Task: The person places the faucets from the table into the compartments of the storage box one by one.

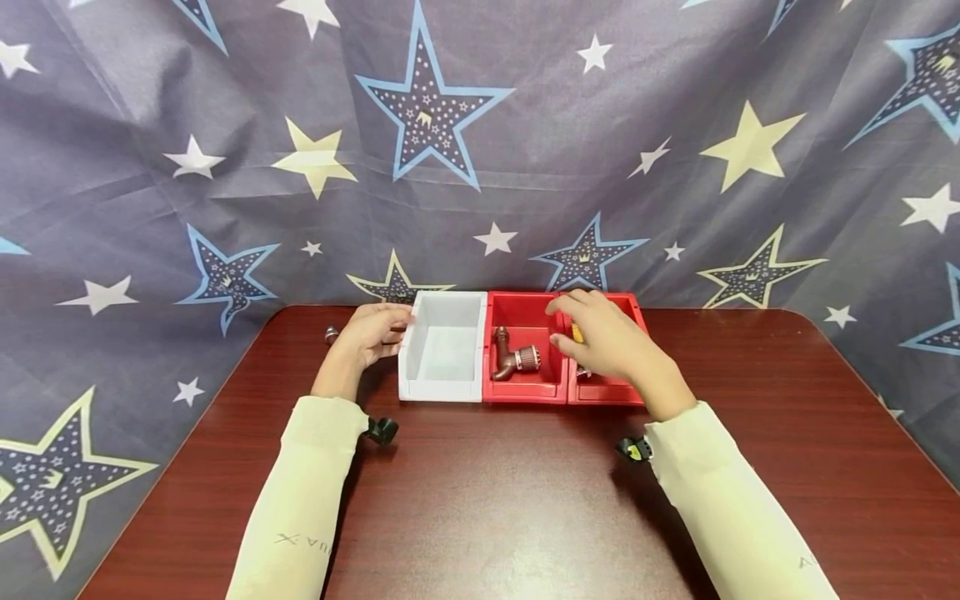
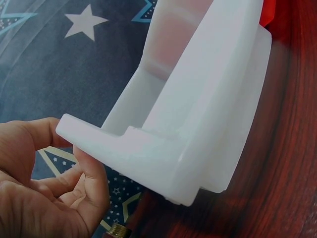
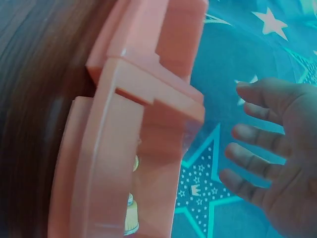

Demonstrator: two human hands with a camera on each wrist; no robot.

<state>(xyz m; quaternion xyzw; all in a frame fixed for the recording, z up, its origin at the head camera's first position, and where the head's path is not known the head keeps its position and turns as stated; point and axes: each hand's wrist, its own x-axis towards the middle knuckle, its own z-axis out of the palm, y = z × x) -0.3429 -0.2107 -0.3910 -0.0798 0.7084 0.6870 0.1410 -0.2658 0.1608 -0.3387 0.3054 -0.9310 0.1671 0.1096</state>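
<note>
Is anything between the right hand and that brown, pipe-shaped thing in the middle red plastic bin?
Nothing visible blocks the right hand from above: the dark brown, pipe-shaped fitting lies uncovered in the open-topped middle red bin. A low reach from the right would probably bump that bin's right wall.

The left bin [image 1: 446, 354], middle bin [image 1: 525, 393] and right bin [image 1: 611, 395] stand in a row on the counter [image 1: 480, 500], before the cloth [image 1: 465, 225]. A pipe fitting [image 1: 507, 365] lies in the middle bin; items [image 1: 577, 334] (partly hidden) lie in the right bin. Another part [image 1: 332, 335] lies left of the left bin.
</note>
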